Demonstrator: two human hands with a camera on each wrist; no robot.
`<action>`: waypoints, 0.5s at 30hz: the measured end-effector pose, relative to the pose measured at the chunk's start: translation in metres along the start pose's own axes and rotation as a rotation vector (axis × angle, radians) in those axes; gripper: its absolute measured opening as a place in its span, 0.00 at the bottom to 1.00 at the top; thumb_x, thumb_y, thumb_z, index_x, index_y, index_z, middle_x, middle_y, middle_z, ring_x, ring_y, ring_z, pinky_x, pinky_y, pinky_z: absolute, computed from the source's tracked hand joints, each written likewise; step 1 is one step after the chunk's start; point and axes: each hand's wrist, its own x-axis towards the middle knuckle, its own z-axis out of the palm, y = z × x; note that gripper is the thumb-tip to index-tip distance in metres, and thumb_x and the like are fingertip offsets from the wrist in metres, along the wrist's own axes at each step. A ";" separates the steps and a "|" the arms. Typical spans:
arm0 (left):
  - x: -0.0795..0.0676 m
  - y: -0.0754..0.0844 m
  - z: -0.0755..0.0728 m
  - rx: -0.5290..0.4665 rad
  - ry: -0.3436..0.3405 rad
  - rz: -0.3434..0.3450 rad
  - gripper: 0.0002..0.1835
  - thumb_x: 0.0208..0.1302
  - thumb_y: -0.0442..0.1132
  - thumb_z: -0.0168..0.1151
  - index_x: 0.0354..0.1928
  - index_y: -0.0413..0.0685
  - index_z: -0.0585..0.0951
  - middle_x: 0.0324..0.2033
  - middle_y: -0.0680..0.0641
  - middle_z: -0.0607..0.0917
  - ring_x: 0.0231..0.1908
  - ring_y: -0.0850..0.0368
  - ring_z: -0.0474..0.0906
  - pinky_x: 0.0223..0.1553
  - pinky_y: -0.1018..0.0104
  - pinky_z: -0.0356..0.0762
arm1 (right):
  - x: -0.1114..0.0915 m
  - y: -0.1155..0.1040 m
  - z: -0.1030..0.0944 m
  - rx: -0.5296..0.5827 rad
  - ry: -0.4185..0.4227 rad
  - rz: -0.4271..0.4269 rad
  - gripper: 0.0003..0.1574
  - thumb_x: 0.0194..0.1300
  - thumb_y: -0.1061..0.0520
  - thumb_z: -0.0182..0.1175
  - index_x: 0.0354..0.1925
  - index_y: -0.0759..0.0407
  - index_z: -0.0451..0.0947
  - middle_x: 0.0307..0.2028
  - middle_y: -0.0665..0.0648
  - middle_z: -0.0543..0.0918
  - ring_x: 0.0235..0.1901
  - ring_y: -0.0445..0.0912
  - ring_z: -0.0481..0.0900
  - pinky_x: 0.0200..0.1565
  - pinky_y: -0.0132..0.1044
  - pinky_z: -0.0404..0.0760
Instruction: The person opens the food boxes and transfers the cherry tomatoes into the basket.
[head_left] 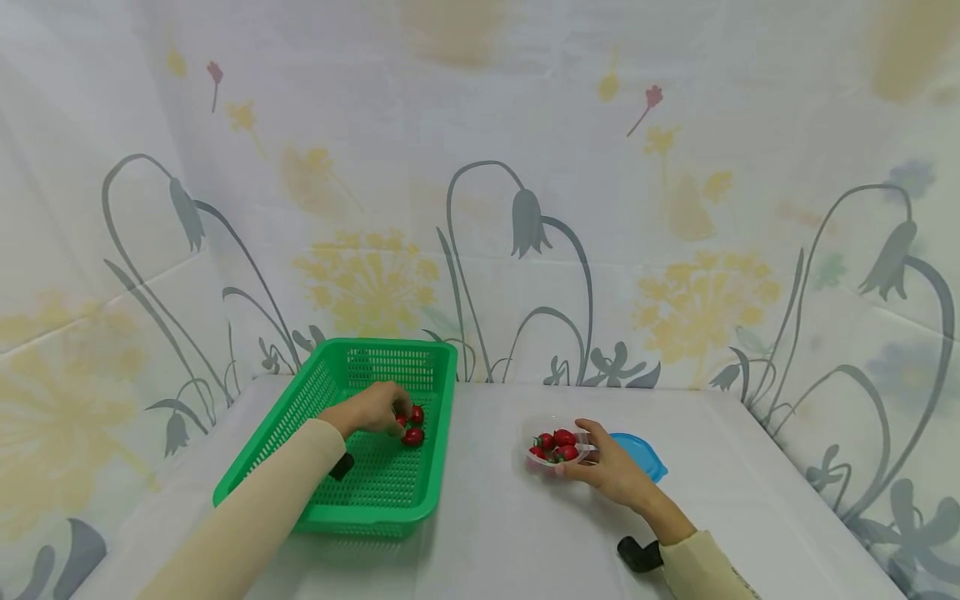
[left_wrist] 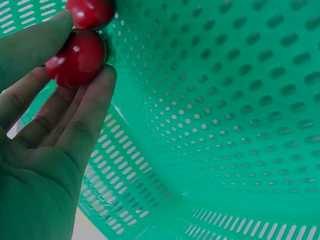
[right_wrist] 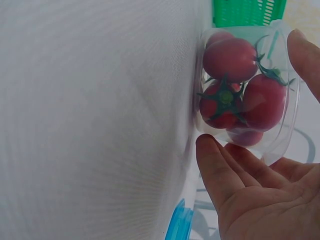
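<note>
Within left hand (head_left: 377, 408), tomato (left_wrist: 77, 59), within right hand (head_left: 609, 472), tomato-filled tub (right_wrist: 280, 142).

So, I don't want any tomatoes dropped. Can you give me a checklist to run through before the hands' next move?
1. Left hand pinching a single tomato: ok, between thumb and fingers.
2. Left hand clear of the green basket: not ok, it is inside.
3. Right hand steadying the clear container: ok.
4. Container uncovered: ok, the blue lid lies beside it.
5. Enough room left in the container: cannot tell; several tomatoes are in it.
</note>
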 end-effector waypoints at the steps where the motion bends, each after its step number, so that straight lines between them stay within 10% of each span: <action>1: 0.000 -0.001 0.000 -0.003 -0.003 -0.007 0.11 0.54 0.32 0.70 0.41 0.42 0.82 0.37 0.49 0.81 0.40 0.52 0.76 0.40 0.57 0.77 | 0.000 0.000 0.000 0.002 0.001 -0.001 0.57 0.53 0.42 0.70 0.71 0.58 0.52 0.67 0.67 0.62 0.54 0.56 0.75 0.48 0.48 0.78; 15: 0.003 -0.006 0.003 -0.001 -0.011 -0.071 0.13 0.53 0.34 0.71 0.42 0.42 0.82 0.39 0.48 0.81 0.43 0.51 0.77 0.44 0.56 0.77 | 0.000 0.000 -0.001 0.027 0.000 -0.006 0.56 0.54 0.44 0.71 0.71 0.58 0.52 0.66 0.67 0.63 0.55 0.57 0.75 0.49 0.51 0.78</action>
